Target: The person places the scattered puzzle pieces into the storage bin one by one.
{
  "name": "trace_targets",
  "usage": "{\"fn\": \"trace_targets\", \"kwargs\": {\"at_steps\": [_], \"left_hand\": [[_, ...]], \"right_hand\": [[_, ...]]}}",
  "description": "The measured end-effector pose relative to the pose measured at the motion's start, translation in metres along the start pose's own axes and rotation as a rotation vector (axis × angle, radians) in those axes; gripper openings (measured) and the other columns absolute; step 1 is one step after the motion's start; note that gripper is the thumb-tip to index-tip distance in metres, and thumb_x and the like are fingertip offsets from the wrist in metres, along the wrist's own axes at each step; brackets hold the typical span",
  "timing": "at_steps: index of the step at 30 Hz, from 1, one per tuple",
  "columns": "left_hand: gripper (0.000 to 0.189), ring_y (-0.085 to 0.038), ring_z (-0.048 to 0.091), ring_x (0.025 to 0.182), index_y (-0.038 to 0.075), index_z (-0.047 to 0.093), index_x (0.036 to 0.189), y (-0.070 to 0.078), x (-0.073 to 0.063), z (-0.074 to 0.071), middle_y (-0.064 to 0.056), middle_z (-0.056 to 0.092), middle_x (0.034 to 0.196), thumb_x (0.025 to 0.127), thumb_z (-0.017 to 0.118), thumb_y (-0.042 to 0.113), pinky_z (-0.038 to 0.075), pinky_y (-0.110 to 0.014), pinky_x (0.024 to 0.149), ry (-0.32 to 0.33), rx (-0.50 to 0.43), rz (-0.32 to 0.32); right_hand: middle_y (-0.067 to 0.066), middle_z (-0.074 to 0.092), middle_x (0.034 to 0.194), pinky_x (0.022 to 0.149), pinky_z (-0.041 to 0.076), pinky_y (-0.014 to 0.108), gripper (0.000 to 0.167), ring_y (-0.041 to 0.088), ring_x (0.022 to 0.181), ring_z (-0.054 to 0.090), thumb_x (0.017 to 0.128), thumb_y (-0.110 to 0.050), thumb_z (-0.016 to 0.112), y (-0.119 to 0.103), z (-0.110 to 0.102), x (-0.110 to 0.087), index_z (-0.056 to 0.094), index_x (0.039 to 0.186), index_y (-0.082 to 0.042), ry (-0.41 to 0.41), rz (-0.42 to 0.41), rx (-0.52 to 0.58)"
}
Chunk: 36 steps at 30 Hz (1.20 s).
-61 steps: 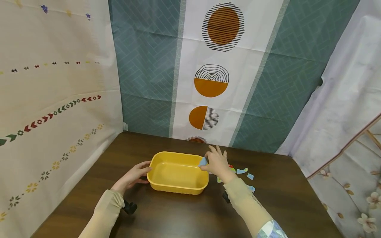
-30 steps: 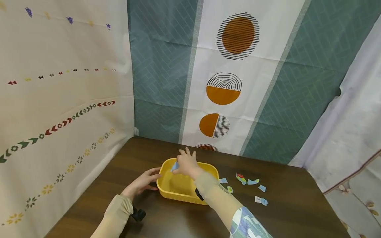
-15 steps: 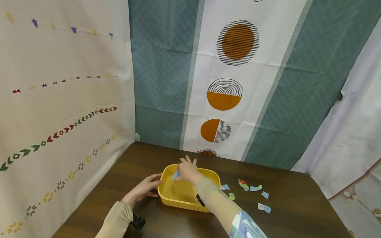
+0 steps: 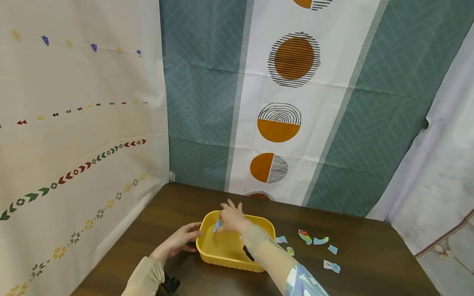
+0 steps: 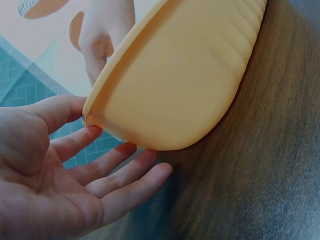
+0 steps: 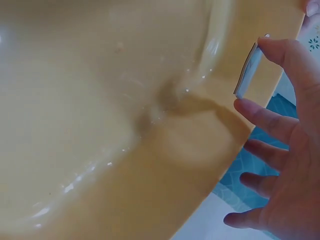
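A yellow plastic basin (image 4: 218, 246) sits on the dark wooden table. At its left end my left hand (image 4: 180, 240) holds the rim; in the left wrist view that hand (image 5: 60, 170) has its thumb over the edge and fingertips against the outer wall. My right hand (image 4: 232, 218) is over the basin's far left part. Between thumb and index finger it pinches a thin light-blue puzzle piece (image 4: 217, 225), seen almost edge-on as a flat piece (image 6: 247, 71) in the right wrist view. The other fingers of the right hand (image 6: 295, 140) are spread.
Right of the basin lie several loose puzzle pieces: a red and green one (image 4: 305, 237), a blue and yellow one (image 4: 320, 241), a small blue one (image 4: 333, 249) and a white and blue one (image 4: 331, 266). Patterned cloths hang behind the table (image 4: 370, 263) and at both sides.
My right hand has carried the puzzle piece left from the basin's right rim to its left part, then stayed there. The left hand keeps its place. The head view has shifted.
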<state>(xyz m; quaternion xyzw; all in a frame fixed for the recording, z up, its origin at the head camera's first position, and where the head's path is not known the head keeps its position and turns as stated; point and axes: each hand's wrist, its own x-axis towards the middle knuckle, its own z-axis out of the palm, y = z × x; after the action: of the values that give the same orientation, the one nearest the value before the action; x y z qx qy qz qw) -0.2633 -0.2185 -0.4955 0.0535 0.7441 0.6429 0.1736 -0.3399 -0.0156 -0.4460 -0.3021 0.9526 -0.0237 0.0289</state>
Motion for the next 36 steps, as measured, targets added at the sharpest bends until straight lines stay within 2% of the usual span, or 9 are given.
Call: {"fn": "trace_targets", "kwargs": {"at_steps": [12,28,36], "left_hand": [[0.062,-0.036,0.059,0.116,-0.007,0.026,0.150,0.001,-0.002,0.000,-0.035,0.037,0.144,0.102,0.051,0.025,0.057,-0.048,0.082,-0.006,-0.009,-0.028],[0.063,-0.034,0.059,0.116,-0.007,0.024,0.150,0.002,-0.001,-0.001,-0.035,0.034,0.146,0.103,0.050,0.025,0.057,-0.047,0.082,-0.022,-0.008,-0.014],[0.063,-0.033,0.059,0.115,-0.006,0.026,0.151,0.001,-0.001,-0.002,-0.034,0.037,0.145,0.102,0.051,0.026,0.057,-0.047,0.082,-0.014,-0.013,-0.017]], "right_hand": [[0.005,0.044,0.151,0.107,0.029,0.069,0.041,0.033,0.146,0.029,0.074,-0.053,0.080,0.000,0.021,0.008,0.077,0.102,-0.023,-0.010,-0.038,-0.044],[0.007,0.033,0.158,0.107,0.030,0.070,0.043,0.036,0.147,0.025,0.071,-0.051,0.084,0.003,0.028,0.009,0.076,0.104,-0.025,0.005,-0.050,-0.041],[0.006,0.034,0.157,0.108,0.030,0.068,0.045,0.035,0.147,0.026,0.071,-0.060,0.079,-0.001,0.036,0.008,0.076,0.101,-0.028,0.047,-0.032,-0.108]]}}
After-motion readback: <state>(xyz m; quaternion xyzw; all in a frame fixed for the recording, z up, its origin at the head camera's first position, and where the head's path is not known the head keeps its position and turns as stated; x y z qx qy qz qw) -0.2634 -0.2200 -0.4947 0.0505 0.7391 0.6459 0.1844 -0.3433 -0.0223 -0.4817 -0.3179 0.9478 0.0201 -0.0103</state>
